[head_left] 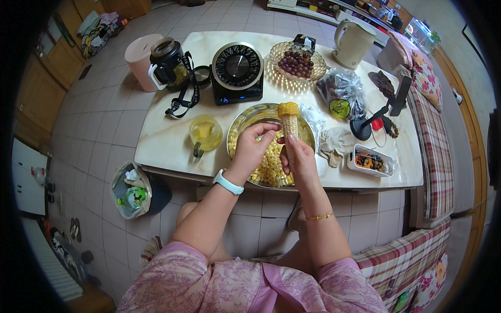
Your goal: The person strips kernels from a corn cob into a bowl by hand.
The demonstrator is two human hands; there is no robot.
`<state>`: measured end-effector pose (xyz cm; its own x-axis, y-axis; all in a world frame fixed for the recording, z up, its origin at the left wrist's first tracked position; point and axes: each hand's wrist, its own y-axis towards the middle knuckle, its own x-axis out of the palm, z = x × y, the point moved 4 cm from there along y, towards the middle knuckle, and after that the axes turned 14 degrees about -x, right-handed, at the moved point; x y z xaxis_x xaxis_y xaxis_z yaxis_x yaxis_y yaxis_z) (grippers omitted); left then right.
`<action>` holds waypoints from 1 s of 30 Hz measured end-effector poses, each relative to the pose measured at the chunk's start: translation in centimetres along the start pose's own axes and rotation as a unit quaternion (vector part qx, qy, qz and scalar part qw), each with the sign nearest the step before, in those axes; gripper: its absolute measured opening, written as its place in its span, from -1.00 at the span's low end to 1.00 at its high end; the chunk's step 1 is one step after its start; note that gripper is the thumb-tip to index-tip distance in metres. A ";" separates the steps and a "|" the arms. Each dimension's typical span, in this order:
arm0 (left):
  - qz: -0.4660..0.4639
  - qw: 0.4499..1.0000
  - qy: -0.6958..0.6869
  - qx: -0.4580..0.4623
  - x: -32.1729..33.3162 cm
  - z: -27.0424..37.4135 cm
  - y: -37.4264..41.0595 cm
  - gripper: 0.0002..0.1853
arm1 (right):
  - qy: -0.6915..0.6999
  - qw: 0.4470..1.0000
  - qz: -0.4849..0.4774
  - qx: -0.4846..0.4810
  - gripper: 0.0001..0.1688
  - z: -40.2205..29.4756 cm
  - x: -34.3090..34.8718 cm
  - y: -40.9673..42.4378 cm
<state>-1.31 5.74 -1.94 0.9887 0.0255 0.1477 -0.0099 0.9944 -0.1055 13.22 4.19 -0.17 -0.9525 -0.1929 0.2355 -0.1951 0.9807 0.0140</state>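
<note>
My right hand [300,160] grips a corn cob [289,123] by its lower part and holds it upright. Most of the visible cob is stripped bare; a band of yellow kernels remains at its top. To the left of the cob is my left hand [254,146], its thumb and forefinger slightly apart and the fingertips close to the cob. Nothing shows between them, and its palm is hidden. Beneath both hands stands a shiny metal bowl [312,135] with many loose corn kernels [270,164] in it. The hands cover part of the bowl.
On the marble-patterned table [168,137] are a glass mug [205,133], a black round-topped device [237,70], a fruit bowl [321,64] with grapes, a kettle [354,43], a phone stand [362,129], a crumpled cloth [332,143] and a white box [370,168]. A bin [156,195] stands left.
</note>
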 end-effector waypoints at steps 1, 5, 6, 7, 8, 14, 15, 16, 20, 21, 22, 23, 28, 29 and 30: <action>0.001 1.000 0.009 0.000 0.1 0.2 0.0 -0.79 | 0.002 1.000 0.001 0.003 -0.50 0.0 -0.1 0.0; 0.003 0.999 -0.043 -0.009 0.2 0.5 0.0 -0.71 | 0.060 0.997 -0.023 0.032 -0.48 0.7 -0.2 0.0; 0.002 0.997 -0.079 -0.015 0.3 0.5 0.0 -0.67 | 0.083 0.995 -0.029 0.041 -0.48 0.8 -0.1 -0.1; -0.011 0.994 -0.106 -0.019 0.3 0.5 0.1 -0.64 | 0.107 0.992 -0.035 0.050 -0.47 0.8 -0.1 -0.1; -0.023 0.991 -0.133 -0.024 0.2 0.4 0.1 -0.60 | 0.133 0.988 -0.047 0.063 -0.46 1.0 0.0 -0.2; -0.037 0.979 -0.199 -0.040 0.1 0.9 0.1 -0.49 | 0.209 0.965 -0.112 0.115 -0.43 1.1 0.8 -0.7; -0.033 0.978 -0.201 -0.040 0.1 1.0 0.0 -0.49 | 0.199 0.966 -0.125 0.110 -0.42 1.0 1.1 -0.8; -0.030 0.978 -0.202 -0.040 0.1 1.0 -0.1 -0.49 | 0.169 0.972 -0.127 0.105 -0.42 1.0 1.1 -0.7; 0.003 0.980 -0.199 -0.008 -0.1 1.3 -0.1 -0.50 | 0.009 0.997 -0.069 0.041 -0.55 0.5 1.5 -0.6; 0.014 0.981 -0.193 0.010 -0.1 1.4 -0.2 -0.50 | -0.024 0.999 -0.036 0.014 -0.59 0.7 1.4 -0.6; 0.025 0.981 -0.188 0.025 -0.1 1.4 -0.1 -0.49 | -0.054 0.998 -0.026 -0.003 -0.63 0.9 1.2 -0.5; 0.029 0.985 -0.166 0.030 0.0 1.6 -0.1 -0.49 | -0.091 0.996 -0.020 -0.017 -0.63 0.8 1.1 -0.5; 0.042 0.994 -0.083 0.057 0.2 1.9 -0.5 -0.49 | -0.152 0.987 -0.018 -0.047 -0.64 1.3 1.0 -0.4; 0.043 0.994 -0.082 0.065 0.3 1.9 -0.5 -0.50 | -0.147 0.988 -0.022 -0.046 -0.64 1.4 1.0 -0.4; 0.045 0.993 -0.081 0.072 0.3 1.9 -0.6 -0.50 | -0.146 0.988 -0.029 -0.037 -0.67 1.4 1.3 -0.6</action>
<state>-1.31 5.37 0.06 0.9461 0.1199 0.3007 -0.1303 0.9914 0.0146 11.74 3.31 -1.20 -0.9692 -0.2395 -0.0582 -0.2441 0.9654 0.0923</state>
